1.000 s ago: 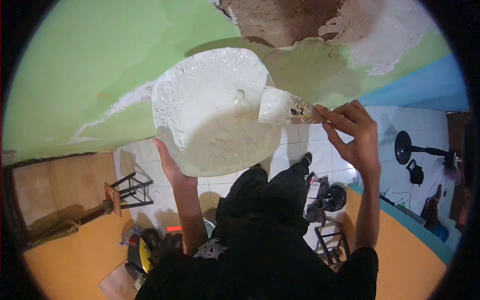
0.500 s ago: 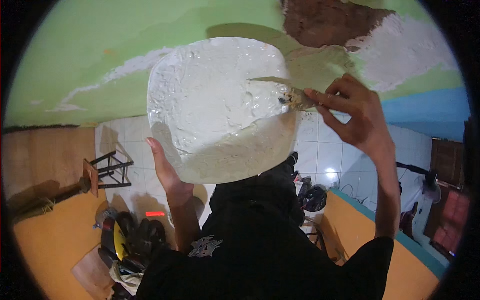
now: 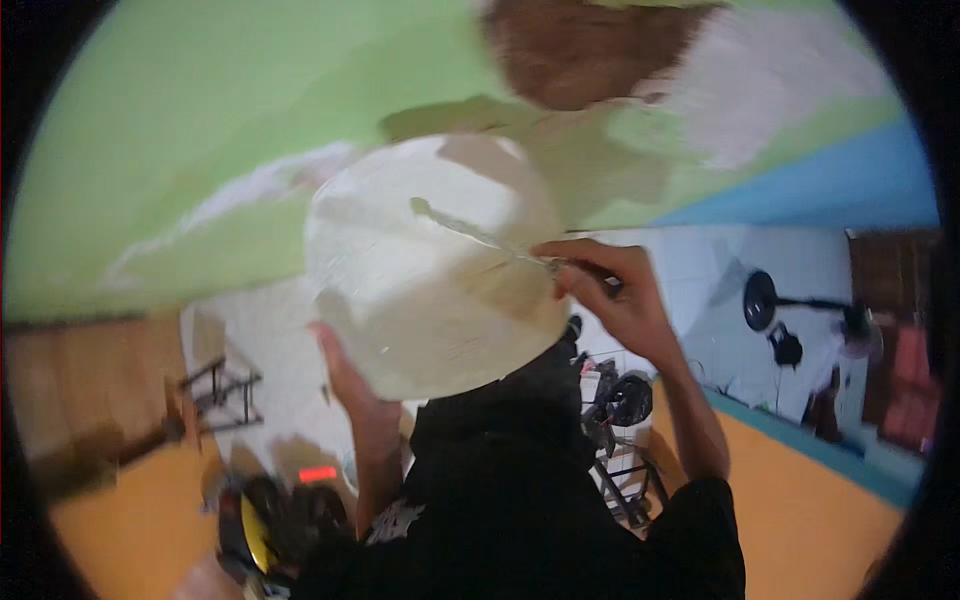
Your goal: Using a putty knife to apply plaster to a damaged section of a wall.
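Note:
My left hand (image 3: 365,390) supports a rounded, pale tray (image 3: 450,372) at its near left edge, thumb showing along the side and the other fingers hidden underneath. White paste (image 3: 370,240) is spread over the tray's top. Over the tray's right part, my right hand (image 3: 618,295) pinches a putty knife (image 3: 480,238). Its blade is seen nearly edge-on, lined with paste and pointing to the far left. Motion blur hides whether the blade touches the paste.
Beyond the tray stands a green wall (image 3: 200,120) with a bare brown patch (image 3: 590,55) and a rough whitish patch (image 3: 760,85). Below are a dark-legged stool (image 3: 225,395), a black-and-yellow object (image 3: 258,530), black plastic bags (image 3: 628,400) and a standing fan (image 3: 760,300).
The putty knife has swung left across the tray, and my right hand has moved left and nearer. The tray sits slightly lower in view. The whole view has shifted and blurred.

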Action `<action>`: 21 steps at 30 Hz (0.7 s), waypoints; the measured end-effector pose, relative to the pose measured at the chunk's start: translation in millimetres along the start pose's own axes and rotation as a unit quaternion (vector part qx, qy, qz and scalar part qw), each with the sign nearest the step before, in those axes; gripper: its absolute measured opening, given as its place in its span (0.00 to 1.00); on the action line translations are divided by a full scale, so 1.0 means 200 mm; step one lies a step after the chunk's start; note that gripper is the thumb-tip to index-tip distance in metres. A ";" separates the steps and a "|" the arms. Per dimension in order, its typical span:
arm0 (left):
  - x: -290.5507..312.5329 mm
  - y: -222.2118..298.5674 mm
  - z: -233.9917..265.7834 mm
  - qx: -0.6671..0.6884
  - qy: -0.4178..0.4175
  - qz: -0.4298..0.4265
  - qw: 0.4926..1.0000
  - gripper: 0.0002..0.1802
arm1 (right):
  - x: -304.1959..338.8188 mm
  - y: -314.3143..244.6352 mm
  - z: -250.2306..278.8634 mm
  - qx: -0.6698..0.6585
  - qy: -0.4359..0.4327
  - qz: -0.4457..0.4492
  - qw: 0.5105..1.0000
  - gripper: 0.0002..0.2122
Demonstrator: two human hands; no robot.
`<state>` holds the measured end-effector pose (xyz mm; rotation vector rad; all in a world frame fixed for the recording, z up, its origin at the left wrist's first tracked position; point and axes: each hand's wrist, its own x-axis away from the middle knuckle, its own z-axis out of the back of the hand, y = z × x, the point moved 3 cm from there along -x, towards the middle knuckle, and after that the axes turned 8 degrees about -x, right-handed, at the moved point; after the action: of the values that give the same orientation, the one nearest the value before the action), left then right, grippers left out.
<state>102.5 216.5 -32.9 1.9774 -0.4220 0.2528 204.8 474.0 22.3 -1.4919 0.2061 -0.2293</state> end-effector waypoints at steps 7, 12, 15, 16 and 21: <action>-0.09 -0.50 -0.51 -0.021 -0.038 -0.015 0.999 0.38 | 0.05 0.50 0.98 -0.119 0.177 -0.024 0.977 0.09; -0.06 -0.90 -0.92 -0.031 -0.023 -0.017 0.999 0.36 | -0.18 1.00 1.75 -0.069 0.260 0.020 0.963 0.10; -0.04 -1.15 -1.07 -0.062 0.053 -0.020 0.996 0.36 | -0.43 1.24 2.06 -0.146 0.247 0.039 0.957 0.10; -0.02 -1.24 -1.23 -0.103 0.118 -0.024 0.987 0.38 | -0.52 1.34 2.16 -0.168 0.242 0.061 0.954 0.10; -0.01 -1.64 -1.35 -0.201 0.089 -0.086 0.972 0.39 | -0.79 1.69 2.49 -0.228 0.192 0.066 0.952 0.10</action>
<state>236.2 588.2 -189.9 1.5668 -0.1668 0.2145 198.2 1016.4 -281.6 -1.8738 0.7090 -0.3818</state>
